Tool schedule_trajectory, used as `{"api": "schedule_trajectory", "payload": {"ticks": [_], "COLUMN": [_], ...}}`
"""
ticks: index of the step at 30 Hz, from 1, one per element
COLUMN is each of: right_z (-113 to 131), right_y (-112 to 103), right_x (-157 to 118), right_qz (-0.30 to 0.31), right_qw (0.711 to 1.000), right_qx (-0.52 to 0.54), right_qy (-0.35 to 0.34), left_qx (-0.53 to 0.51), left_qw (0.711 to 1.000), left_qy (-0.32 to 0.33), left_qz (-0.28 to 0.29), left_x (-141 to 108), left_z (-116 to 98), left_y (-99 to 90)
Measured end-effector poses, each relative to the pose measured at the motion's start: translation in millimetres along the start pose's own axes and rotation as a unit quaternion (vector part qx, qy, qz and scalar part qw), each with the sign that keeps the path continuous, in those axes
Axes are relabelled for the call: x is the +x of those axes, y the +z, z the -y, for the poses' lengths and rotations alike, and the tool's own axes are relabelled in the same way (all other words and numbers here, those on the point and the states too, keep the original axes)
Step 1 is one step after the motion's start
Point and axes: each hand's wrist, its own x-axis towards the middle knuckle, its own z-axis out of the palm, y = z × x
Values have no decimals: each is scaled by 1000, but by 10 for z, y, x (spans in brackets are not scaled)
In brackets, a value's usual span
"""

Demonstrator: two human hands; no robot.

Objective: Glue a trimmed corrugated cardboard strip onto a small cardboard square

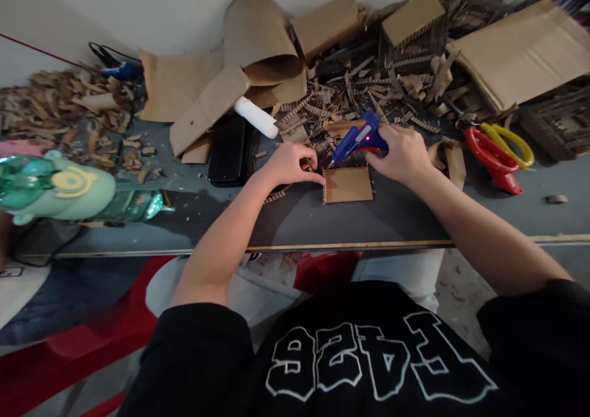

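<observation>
My right hand (pixel 403 153) is wrapped round a blue hot glue gun (pixel 357 139) with a small red light on its side. The gun's nozzle points down and left, close to the upper left corner of a small rectangular piece of cardboard (pixel 349 185) lying flat on the table. My left hand (pixel 295 166) is at the cardboard's left side, fingers curled, its thumb tip touching the corrugated left edge. What lies between its curled fingers is partly hidden.
Corrugated scraps (pixel 332 104) and a cardboard roll (pixel 258 36) cover the back of the grey table (pixel 295 226). A black phone-like object (pixel 228 153) and white cylinder (pixel 256 117) lie left; red-and-yellow-handled scissors (pixel 498 150) lie right. A green bottle (pixel 83 187) is far left.
</observation>
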Motion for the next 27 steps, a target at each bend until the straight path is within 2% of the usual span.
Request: {"api": "schedule_trajectory", "payload": {"ticks": [16,27], "right_z": [-30,-37], "right_y": [58,4], "right_x": [-24,-22], "right_qz": [-7,21], "right_qw": [999,1000], "right_qx": [-1,13], "right_qy": [-34,-18], "left_qx": [3,5], "left_qw": [1000,1000], "left_qy": [19,0], "left_qz": [2,15], "left_x": [17,11], "left_z": [12,-23], "left_y": [3,-25]}}
